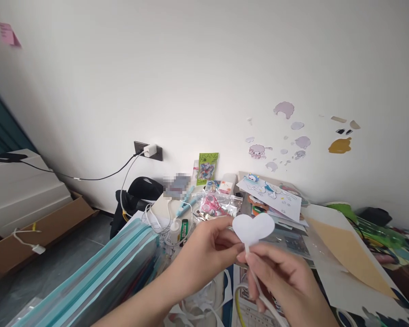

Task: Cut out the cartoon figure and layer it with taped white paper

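Observation:
A white heart-shaped cutout [253, 228], which looks like paper, stands upright above my fingers. From its lower point a narrow white strip [259, 286] runs down past my right palm. My left hand [211, 247] is closed at the heart's left lower side, its thumb and fingertips meeting by the base; the far fingers are partly hidden. Just below the heart, my right hand [276, 272] pinches the strip between thumb and index finger. Loose white strips [199, 309] lie under my hands.
A teal-edged clear zip bag [98, 277] occupies the left. Behind my hands are a glue bottle [175, 231], a pink item in a plastic bag [214, 206] and a green packet [207, 168]. Sticker sheets [276, 195] and white-and-tan card [351, 254] lie right. A charger cable [124, 177] hangs from the wall.

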Action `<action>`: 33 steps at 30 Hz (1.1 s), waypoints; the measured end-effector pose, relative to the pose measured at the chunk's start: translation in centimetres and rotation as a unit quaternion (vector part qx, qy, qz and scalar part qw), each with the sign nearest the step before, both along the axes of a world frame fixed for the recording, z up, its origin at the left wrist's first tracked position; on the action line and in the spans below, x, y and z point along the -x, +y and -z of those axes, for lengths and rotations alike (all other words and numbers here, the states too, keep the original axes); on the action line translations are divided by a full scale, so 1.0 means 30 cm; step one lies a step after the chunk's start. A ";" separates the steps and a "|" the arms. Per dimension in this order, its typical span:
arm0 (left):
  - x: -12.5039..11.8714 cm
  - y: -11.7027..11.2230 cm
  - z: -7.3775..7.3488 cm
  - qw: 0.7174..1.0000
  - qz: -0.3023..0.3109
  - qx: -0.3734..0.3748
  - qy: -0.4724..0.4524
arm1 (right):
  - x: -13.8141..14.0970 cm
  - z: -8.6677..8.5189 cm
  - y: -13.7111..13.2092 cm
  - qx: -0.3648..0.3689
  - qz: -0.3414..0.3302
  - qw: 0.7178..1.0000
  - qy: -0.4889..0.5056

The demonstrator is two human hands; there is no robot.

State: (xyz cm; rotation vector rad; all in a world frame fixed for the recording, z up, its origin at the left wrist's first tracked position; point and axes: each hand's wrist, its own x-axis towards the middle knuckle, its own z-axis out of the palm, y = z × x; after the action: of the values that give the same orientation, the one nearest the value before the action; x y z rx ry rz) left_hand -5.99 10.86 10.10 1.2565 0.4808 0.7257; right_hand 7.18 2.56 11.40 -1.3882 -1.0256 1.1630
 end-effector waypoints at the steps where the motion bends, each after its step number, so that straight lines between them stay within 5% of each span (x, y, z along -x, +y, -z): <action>1: 0.005 0.001 -0.002 1.000 0.008 -0.017 0.013 | -0.009 0.002 0.010 0.018 0.004 1.000 0.010; 6: 0.032 0.008 -0.009 0.991 0.015 -0.097 0.092 | -0.052 0.012 0.023 0.042 0.006 0.999 -0.001; 18: 0.030 -0.001 -0.022 0.991 0.060 -0.087 0.081 | -0.015 0.023 0.024 0.013 0.048 0.999 -0.022; 33: 0.024 0.004 -0.022 0.978 0.001 -0.137 0.156 | -0.002 0.025 0.025 0.003 0.035 0.998 -0.042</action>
State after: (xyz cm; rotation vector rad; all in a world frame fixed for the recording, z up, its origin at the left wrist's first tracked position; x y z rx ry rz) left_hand -6.70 10.99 10.75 1.6412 0.6497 0.6085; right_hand 7.25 3.30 10.66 -1.4769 -1.0243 1.0649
